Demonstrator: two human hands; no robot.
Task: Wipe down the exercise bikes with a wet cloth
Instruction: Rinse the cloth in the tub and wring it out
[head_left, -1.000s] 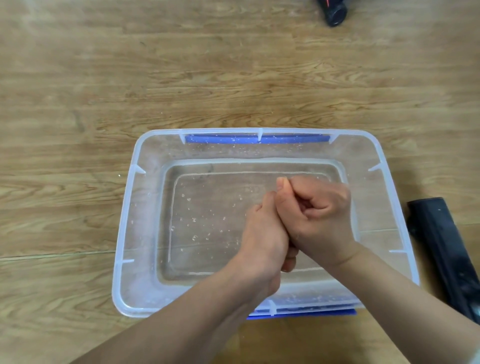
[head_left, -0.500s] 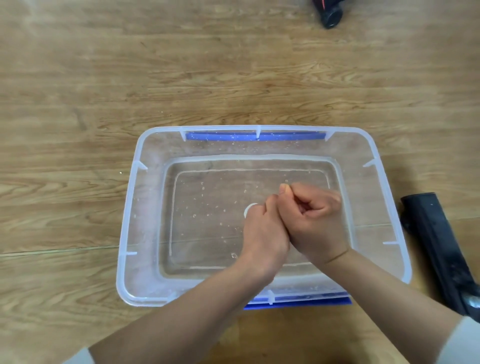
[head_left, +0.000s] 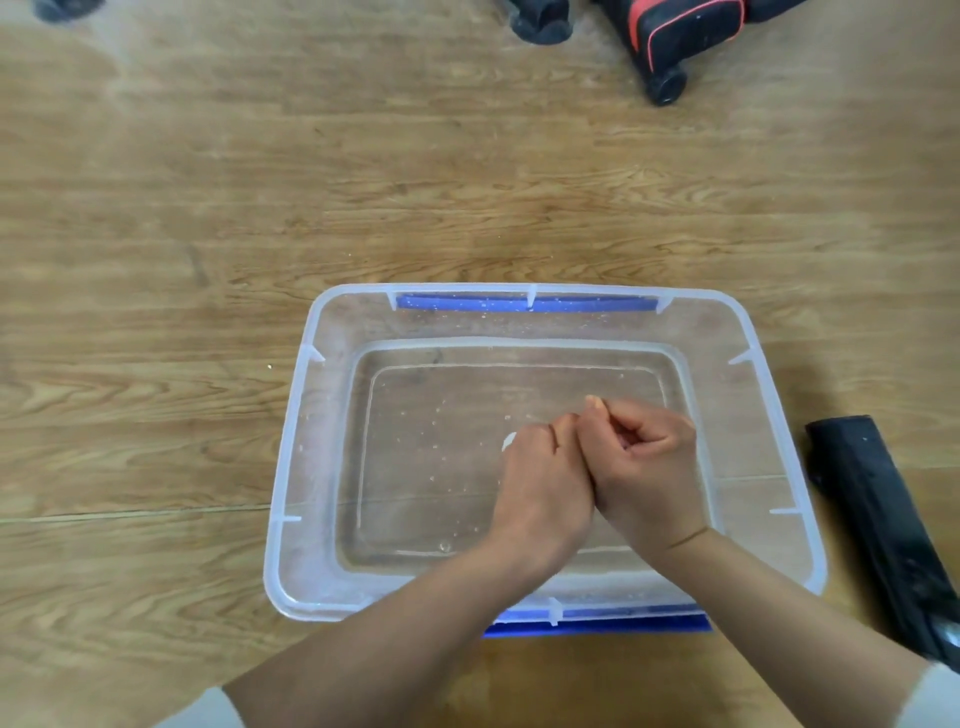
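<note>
Home gym – wood floor (head_left: 208, 208), bike base (head_left: 675, 36).

Above the water-filled clear tub (head_left: 322, 441), the curled left hand (head_left: 540, 483) and right hand (head_left: 649, 467) are being pressed together; a white scrap (head_left: 508, 441) is being held at the left hand's eleven o'clock edge.

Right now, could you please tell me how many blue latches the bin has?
2. One latch on the bin's far rim, the other on the near rim, partly behind an arm.
</note>
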